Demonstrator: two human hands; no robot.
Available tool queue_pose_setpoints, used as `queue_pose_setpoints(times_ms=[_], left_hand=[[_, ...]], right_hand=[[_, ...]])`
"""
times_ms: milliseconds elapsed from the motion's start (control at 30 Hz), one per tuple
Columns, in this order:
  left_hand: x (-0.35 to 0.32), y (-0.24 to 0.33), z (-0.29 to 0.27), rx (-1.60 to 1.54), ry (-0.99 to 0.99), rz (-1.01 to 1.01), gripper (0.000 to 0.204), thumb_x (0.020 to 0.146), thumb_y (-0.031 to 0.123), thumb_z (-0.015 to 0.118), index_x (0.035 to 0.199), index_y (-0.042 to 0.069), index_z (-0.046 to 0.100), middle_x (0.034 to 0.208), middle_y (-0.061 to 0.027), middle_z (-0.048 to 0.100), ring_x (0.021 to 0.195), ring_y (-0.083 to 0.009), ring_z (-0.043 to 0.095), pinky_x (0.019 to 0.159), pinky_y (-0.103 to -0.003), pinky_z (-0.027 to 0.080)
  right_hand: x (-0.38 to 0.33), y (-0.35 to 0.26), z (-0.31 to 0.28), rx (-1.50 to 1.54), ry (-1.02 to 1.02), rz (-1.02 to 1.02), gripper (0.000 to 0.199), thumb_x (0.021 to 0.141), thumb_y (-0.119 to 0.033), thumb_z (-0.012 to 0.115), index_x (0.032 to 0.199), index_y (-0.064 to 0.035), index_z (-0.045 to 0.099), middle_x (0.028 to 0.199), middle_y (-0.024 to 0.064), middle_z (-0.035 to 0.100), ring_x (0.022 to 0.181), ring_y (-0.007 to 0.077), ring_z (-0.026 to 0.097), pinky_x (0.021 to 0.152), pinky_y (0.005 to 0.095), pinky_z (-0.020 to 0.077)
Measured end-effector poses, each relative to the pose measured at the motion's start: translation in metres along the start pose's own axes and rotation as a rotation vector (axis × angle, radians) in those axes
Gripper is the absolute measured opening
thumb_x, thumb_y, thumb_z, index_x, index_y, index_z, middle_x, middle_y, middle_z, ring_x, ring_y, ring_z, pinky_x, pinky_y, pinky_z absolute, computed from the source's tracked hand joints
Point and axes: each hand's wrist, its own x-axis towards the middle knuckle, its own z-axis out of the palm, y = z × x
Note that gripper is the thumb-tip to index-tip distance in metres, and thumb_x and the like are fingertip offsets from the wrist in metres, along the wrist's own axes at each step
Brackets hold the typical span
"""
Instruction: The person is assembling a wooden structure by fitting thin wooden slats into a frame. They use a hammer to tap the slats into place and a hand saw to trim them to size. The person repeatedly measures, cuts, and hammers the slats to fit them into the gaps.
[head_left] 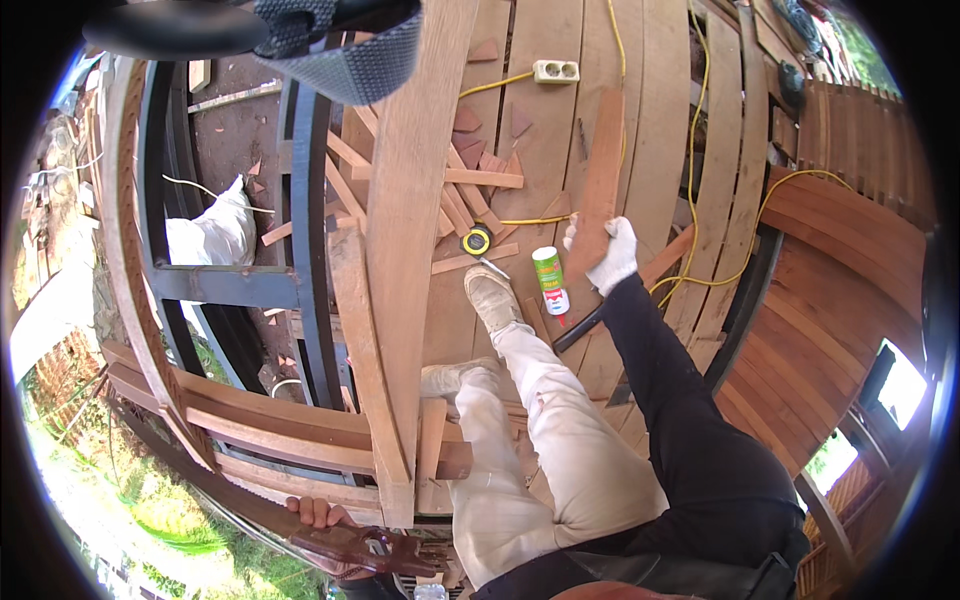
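Note:
My right hand (612, 255), in a white glove, is closed around the lower end of a flat reddish-brown wooden board (600, 170). The board points away from me above the plank floor. At the lower left, the bare fingers of my left hand (322, 513) curl over what looks like a handsaw (345, 545), with a brown handle and a long dark blade running toward the left. The handle hides part of that hand. Beside the board, a green and white tube with a red nozzle (549, 280) lies on the floor. A yellow and black tape measure (477, 239) sits near my shoe.
Wooden offcuts (455, 195) are scattered left of centre. A long upright beam (420, 200) and a dark metal frame (230, 286) stand on the left, with lower ground beyond. Yellow cable (700, 110) and a white socket block (556, 71) cross the floor. Curved planking (820, 330) rises on the right.

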Motion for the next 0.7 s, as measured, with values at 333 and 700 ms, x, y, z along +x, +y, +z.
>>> queue_pose_setpoints(times_ms=[333, 700], left_hand=[[-0.061, 0.014, 0.015, 0.473, 0.356, 0.278, 0.021, 0.109, 0.017, 0.059, 0.126, 0.005, 0.059, 0.113, -0.0033, 0.069, 0.103, -0.0172, 0.065, 0.094, -0.036, 0.054], [-0.147, 0.074, -0.048, 0.38, 0.467, 0.529, 0.016, 0.103, 0.004, 0.067, 0.115, 0.008, 0.058, 0.101, 0.0002, 0.069, 0.093, -0.01, 0.066, 0.086, -0.026, 0.052]], right_hand=[[-0.259, 0.075, 0.148, -0.584, -0.062, -0.181, 0.063, 0.082, -0.001, 0.057, 0.144, -0.0024, 0.051, 0.132, 0.0152, 0.065, 0.12, 0.028, 0.066, 0.103, 0.044, 0.0555], [-0.333, 0.268, 0.239, -1.179, -0.324, 0.258, 0.029, 0.09, -0.004, 0.073, 0.117, 0.0011, 0.064, 0.093, 0.0053, 0.072, 0.081, 0.0118, 0.071, 0.071, 0.0282, 0.0571]])
